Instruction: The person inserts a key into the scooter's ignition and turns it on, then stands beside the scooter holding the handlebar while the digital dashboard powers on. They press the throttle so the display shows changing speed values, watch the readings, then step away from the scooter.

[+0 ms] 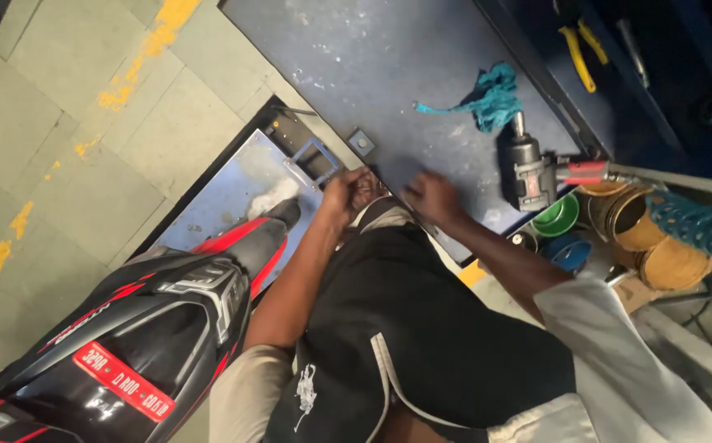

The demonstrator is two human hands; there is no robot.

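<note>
Your left hand (347,193) and right hand (432,197) rest on the scuffed blue metal bench (389,74); whether your fingers grip anything cannot be told, near the grey impact wrench (528,168).

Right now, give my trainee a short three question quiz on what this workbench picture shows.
1. True or false: the teal rag lies on the blue benchtop.
2. Which thing lies nearest the right hand? A) the impact wrench B) the yellow-handled pliers C) the blue coil spring
3. What colour is the scooter's tail panel beside the left hand?

Key: 1 true. 2 A. 3 black with red trim.
</note>
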